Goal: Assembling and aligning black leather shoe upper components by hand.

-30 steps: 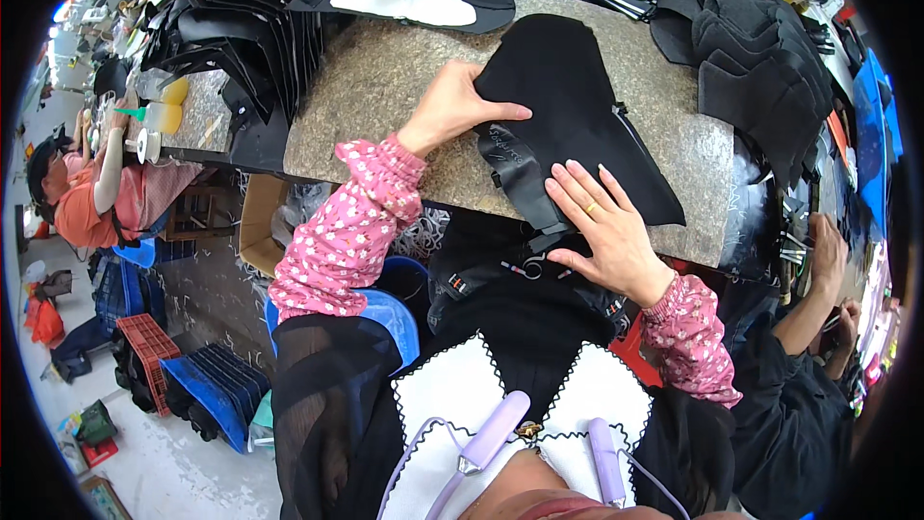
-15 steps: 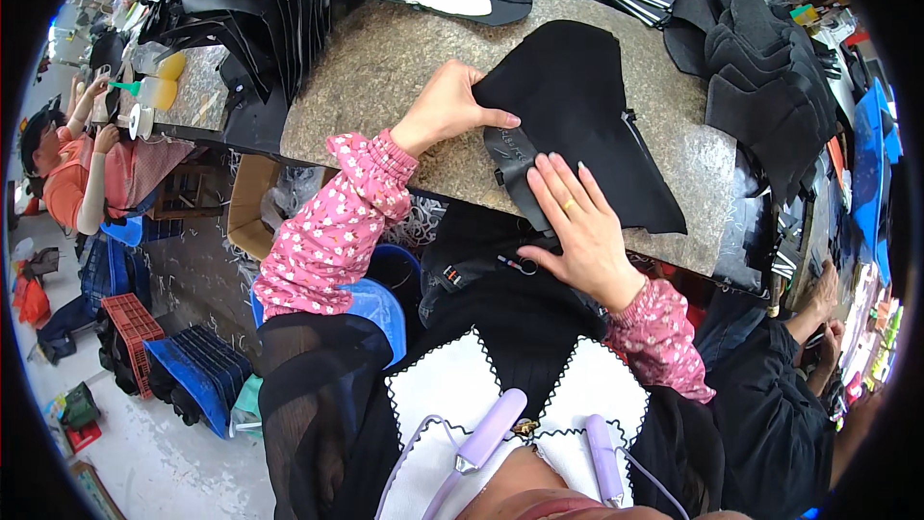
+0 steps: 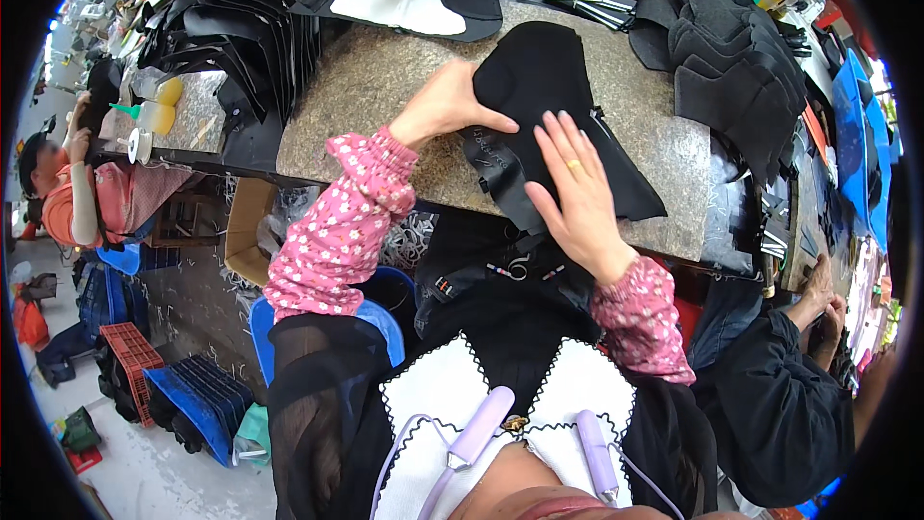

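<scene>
A black fabric panel with a curved outline lies on the stone-topped table in front of me. Along its near left edge runs a shinier dark strip with faint light markings, which reaches past the table's edge. My left hand grips the panel's left edge, thumb on top and the other fingers partly hidden at the edge. Flat on the panel's near middle rests my right hand, fingers stretched out, a ring on one. A small dark-and-silver fitting shows on the panel's right side.
Stacked black pieces stand at the far left and far right of the stone tabletop. A white-topped black piece lies behind. Below are a cardboard box and blue bin. Other people sit at left and right.
My right hand has slid away from me, from the dark strip onto the panel. The panel has turned slightly and its strip hangs nearer me. My left hand keeps its grip.
</scene>
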